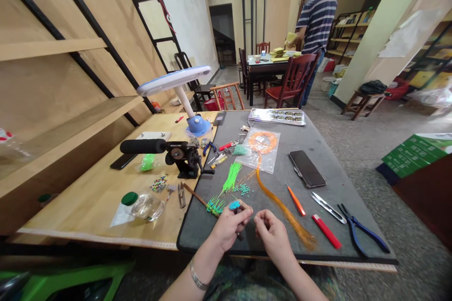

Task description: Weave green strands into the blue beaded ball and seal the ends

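Note:
My left hand (pixel 228 228) is closed in a pinch near the front edge of the grey mat (pixel 261 240). A small cluster of turquoise beads (pixel 234 205) shows at its fingers; what carries the beads is mostly hidden. Just to the right, my right hand (pixel 271 228) has thumb and forefinger pressed together, and anything between them is too small to make out. The fingertips of both hands are close but apart. Beyond them lie loose turquoise beads (pixel 242 190), bright green strands (pixel 231 176), green-and-turquoise tipped strands (pixel 214 205) and a long bundle of orange threads (pixel 282 204).
Right of my hands lie an orange pointed tool (pixel 295 200), thread snips (pixel 328 208), a red lighter (pixel 326 231), blue-handled pliers (pixel 362 230) and a phone (pixel 307 169). Leftward stand a hand-cranked device (pixel 183 157), a green-capped bottle (pixel 148 207) and a lamp (pixel 197 124). A person (pixel 318 19) stands behind.

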{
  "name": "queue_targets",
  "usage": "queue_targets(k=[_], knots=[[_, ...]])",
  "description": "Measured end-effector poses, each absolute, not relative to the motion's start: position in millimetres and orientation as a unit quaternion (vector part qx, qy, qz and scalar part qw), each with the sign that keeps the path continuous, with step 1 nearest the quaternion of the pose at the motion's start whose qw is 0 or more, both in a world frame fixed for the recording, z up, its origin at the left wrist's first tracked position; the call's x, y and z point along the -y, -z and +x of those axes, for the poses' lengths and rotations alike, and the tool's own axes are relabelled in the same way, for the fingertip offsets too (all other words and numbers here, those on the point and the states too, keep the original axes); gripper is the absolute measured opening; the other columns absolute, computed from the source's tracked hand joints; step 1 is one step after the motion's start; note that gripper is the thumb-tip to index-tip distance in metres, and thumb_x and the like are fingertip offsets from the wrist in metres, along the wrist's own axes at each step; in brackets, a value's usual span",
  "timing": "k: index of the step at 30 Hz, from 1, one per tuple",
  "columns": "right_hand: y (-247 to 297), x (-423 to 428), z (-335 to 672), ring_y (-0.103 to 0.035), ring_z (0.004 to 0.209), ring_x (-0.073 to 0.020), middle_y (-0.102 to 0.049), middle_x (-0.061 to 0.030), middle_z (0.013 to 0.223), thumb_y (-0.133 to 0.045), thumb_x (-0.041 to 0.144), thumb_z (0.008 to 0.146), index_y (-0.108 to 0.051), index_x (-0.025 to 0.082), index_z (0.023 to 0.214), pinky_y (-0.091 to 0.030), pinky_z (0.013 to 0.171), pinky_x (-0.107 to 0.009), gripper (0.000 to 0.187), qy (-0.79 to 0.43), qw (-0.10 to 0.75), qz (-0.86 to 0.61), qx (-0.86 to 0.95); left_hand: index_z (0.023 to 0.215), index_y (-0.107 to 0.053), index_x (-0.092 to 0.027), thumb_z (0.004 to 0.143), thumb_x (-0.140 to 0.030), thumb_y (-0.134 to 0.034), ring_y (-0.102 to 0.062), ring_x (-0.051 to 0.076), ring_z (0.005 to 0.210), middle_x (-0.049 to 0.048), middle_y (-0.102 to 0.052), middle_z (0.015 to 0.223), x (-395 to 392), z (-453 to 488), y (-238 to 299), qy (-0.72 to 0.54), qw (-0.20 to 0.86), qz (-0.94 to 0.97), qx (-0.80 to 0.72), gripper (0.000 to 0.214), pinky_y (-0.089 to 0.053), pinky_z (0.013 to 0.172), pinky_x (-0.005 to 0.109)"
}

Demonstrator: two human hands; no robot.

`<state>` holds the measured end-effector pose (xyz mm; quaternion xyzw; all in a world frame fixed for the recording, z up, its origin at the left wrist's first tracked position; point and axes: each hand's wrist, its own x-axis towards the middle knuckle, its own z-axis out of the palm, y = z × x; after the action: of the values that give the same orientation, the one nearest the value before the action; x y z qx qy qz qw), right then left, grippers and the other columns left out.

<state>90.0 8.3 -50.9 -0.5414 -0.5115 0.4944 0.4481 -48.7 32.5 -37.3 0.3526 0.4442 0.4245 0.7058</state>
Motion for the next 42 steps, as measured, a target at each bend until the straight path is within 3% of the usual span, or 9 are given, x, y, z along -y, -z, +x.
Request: queue_targets(k=[14,18,22,24,26,28,30,37,42], knots=[[43.6,-8.6,95.1,-0.044,0.052,-0.0133,-0.043,0.0053,0.056,-0.058,0.065,0.073,-0.05,0.022,0.069,-0.041,0.051,-0.026,0.044,-0.576,0.484,-0.489,0.441,0.075,-0.063,-0.013,0.065,-0.041,-0.076,-0.029,0.003,0.043,-0.0045,-0.047,0.054,-27.7,-51.6,28.8,-0.415,0.702,0.354,-0.458,0.033,-0.009,0.04,0.018],[43.1,-10.4,98.8,-0.039,0.051,-0.013,-0.032,0.008,0.054,-0.049,0.07,0.076,-0.052,0.023,0.079,-0.045,0.054,-0.027,0.048,-0.618,0.515,-0.453,0.385,0.076,-0.062,-0.013,0.068,-0.041,-0.074,-0.03,0.004,0.044,-0.0047,-0.047,0.054,-22.4,-50.0,25.8,-0.418,0.69,0.363,-0.467,0.031,-0.01,0.04,0.018],[39.5,-11.5,101.6,-0.04,0.049,-0.0118,-0.035,0.0082,0.054,-0.041,0.077,0.075,-0.053,0.022,0.088,-0.044,0.056,-0.026,0.058,-0.639,0.519,-0.446,0.351,0.076,-0.062,-0.015,0.07,-0.039,-0.071,-0.038,0.006,0.048,-0.0022,-0.053,0.06,-19.1,-48.3,24.2,-0.421,0.653,0.405,-0.482,0.027,-0.017,0.04,0.017],[35.5,-12.1,102.2,-0.039,0.047,-0.011,-0.035,0.0088,0.052,-0.039,0.08,0.073,-0.052,0.021,0.089,-0.042,0.054,-0.025,0.062,-0.666,0.517,-0.431,0.32,0.075,-0.062,-0.016,0.071,-0.035,-0.071,-0.05,0.011,0.059,0.0035,-0.063,0.077,-18.8,-47.1,22.6,-0.433,0.612,0.456,-0.48,0.022,-0.031,0.047,0.018],[30.5,-12.9,103.2,-0.036,0.045,-0.0107,-0.034,0.0091,0.05,-0.038,0.082,0.071,-0.05,0.022,0.089,-0.038,0.049,-0.023,0.064,-0.692,0.516,-0.417,0.284,0.072,-0.063,-0.016,0.071,-0.03,-0.07,-0.058,0.017,0.077,0.0082,-0.067,0.092,-19.8,-45.5,20.5,-0.435,0.571,0.519,-0.464,0.015,-0.043,0.064,0.023],[25.2,-14.0,105.5,-0.034,0.044,-0.0104,-0.033,0.0093,0.049,-0.04,0.083,0.07,-0.05,0.022,0.088,-0.033,0.045,-0.022,0.064,-0.711,0.515,-0.404,0.257,0.071,-0.064,-0.017,0.073,-0.025,-0.067,-0.06,0.021,0.088,0.0096,-0.068,0.096,-22.1,-43.6,18.5,-0.416,0.544,0.577,-0.445,0.009,-0.043,0.079,0.028],[20.3,-14.6,109.2,-0.031,0.043,-0.0098,-0.031,0.0095,0.047,-0.041,0.082,0.07,-0.05,0.022,0.089,-0.03,0.043,-0.021,0.063,-0.725,0.515,-0.39,0.24,0.072,-0.065,-0.018,0.074,-0.022,-0.065,-0.06,0.022,0.091,0.0093,-0.069,0.096,-25.2,-41.5,16.9,-0.388,0.526,0.624,-0.429,0.005,-0.042,0.084,0.029],[9.3,-10.5,123.6,-0.032,0.044,-0.01,-0.034,0.0085,0.048,-0.042,0.076,0.076,-0.054,0.02,0.097,-0.029,0.044,-0.021,0.061,-0.732,0.532,-0.362,0.222,0.079,-0.064,-0.018,0.079,-0.022,-0.058,-0.057,0.017,0.07,0.0045,-0.067,0.077,-30.9,-34.5,15.8,-0.3,0.475,0.729,-0.391,0.007,-0.041,0.066,0.025],[6.5,-9.3,149.9,-0.046,0.052,-0.0129,-0.048,0.0039,0.055,-0.047,0.072,0.076,-0.058,0.021,0.098,-0.038,0.047,-0.022,0.057,-0.702,0.573,-0.369,0.206,0.077,-0.064,-0.016,0.08,-0.028,-0.06,-0.055,0.016,0.068,0.0039,-0.064,0.072,-30.3,-32.9,17.8,-0.322,0.495,0.699,-0.404,0.013,-0.041,0.066,0.024]])
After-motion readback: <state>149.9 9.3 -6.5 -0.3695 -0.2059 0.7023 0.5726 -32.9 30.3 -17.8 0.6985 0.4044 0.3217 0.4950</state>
